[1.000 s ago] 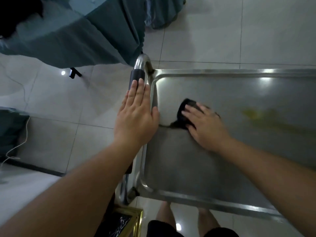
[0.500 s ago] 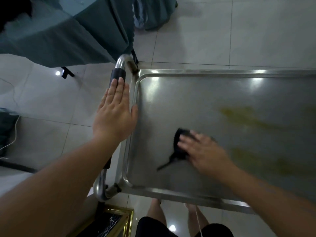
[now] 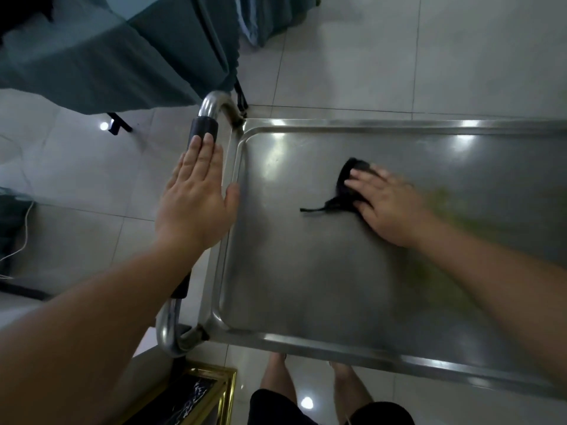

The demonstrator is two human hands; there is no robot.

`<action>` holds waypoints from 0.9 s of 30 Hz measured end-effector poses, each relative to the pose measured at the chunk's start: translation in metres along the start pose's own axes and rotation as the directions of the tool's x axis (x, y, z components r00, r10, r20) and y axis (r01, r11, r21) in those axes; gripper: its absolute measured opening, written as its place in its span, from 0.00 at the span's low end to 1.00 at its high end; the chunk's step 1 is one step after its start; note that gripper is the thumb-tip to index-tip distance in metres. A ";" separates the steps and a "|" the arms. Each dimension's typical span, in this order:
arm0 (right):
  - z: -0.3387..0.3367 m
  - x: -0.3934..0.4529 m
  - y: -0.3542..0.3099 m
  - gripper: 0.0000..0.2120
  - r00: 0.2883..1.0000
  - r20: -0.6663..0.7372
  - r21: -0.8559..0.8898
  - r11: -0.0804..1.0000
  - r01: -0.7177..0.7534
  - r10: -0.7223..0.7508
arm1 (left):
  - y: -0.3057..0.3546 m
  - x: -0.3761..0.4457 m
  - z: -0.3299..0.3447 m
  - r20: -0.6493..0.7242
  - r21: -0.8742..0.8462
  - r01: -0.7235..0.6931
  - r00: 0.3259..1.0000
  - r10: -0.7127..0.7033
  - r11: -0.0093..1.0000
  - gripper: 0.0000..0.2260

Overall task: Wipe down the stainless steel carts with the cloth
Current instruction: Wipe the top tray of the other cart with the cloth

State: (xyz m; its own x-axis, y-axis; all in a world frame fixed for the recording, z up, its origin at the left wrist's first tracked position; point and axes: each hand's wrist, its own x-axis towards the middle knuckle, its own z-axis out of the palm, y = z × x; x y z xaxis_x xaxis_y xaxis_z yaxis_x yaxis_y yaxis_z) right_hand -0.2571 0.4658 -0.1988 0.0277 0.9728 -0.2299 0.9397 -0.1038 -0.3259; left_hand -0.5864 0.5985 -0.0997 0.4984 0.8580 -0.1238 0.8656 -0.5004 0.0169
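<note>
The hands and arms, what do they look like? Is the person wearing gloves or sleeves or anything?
No gloves and no sleeves. Both forearms are bare right up to the edge of the picture. The left hand has no ring, watch or band that shows. The right hand is blurred, so small things like a ring cannot be told, but its wrist looks bare too.

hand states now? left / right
Left hand: open, fingers straight, resting flat on the cart handle.
Right hand: open, fingers flat, pressing the dark cloth on the cart top.
</note>
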 end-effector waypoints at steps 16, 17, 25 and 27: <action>0.041 -0.149 0.029 0.22 0.939 0.037 -0.061 0.937 0.344 -0.342 | -0.003 0.000 0.001 0.013 0.017 -0.017 1.000 0.017 1.000 0.35; 0.027 -0.125 0.042 0.21 0.957 -0.002 -0.052 0.956 0.290 -0.291 | -0.003 0.000 0.001 0.015 0.020 -0.014 1.000 0.014 1.000 0.35; -0.048 0.046 0.137 0.25 0.983 -0.010 -0.036 0.982 -0.186 0.185 | -0.001 -0.001 0.001 0.003 0.038 -0.008 1.000 0.008 0.999 0.35; -0.045 0.038 0.130 0.26 0.979 0.005 -0.043 0.978 -0.205 0.205 | -0.001 -0.002 0.001 0.004 0.038 -0.012 1.000 0.012 0.999 0.36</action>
State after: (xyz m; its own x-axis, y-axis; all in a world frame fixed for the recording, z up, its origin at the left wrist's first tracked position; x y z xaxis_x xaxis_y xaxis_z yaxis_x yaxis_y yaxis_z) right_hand -0.1184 0.4988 -0.2092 0.2183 0.9299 -0.2960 0.9279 -0.2917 -0.2321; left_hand -0.5884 0.5977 -0.1007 0.5088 0.8514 -0.1276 0.8570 -0.5150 -0.0188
